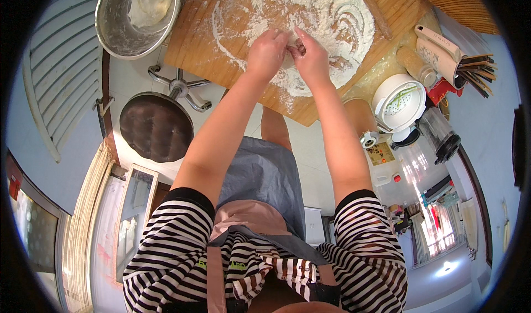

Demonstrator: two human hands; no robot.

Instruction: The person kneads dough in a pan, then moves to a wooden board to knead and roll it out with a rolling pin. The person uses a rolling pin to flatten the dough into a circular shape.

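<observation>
Over the floured wooden board (199, 43), my left hand (267, 52) and my right hand (312, 59) meet with curled fingers around a small pale piece of dough (288, 61). My fingers hide most of the piece, and flour dusts them. Loose white flour (352, 31) spreads in a thick, finger-streaked layer around and beyond my hands. A wooden rolling pin (373, 10) lies along the right side of the board. At the upper left, a steel bowl (110, 35) holds a larger lump of dough (150, 4).
Right of the board stand a chopstick holder (437, 49) full of chopsticks, a jar (415, 64), a white strainer basket (400, 101) with green bits and a brown canister (360, 116). A round padded stool (157, 126) is below the board's left edge.
</observation>
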